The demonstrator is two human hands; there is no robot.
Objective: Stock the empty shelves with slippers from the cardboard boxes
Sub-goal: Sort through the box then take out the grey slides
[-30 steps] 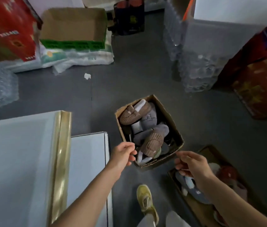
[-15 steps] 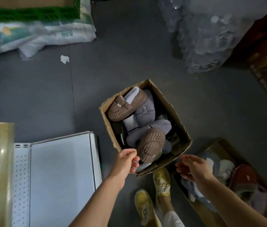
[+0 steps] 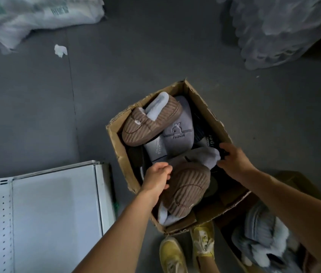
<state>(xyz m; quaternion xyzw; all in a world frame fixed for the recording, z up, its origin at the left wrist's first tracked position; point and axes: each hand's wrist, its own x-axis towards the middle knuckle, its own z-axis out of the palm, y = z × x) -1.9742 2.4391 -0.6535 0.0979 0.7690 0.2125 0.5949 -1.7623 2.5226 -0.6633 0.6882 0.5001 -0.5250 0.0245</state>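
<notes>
Early stage. Shelf at near left bare; box at centre full of slippers. Left hand curled on the near brown slipper, right hand gripping grey lining. Second box at near right untouched.

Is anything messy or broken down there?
Yes. The cardboard box has torn, ragged edges, the slippers inside lie jumbled, and a crumpled white paper scrap sits loose on the floor.
</notes>
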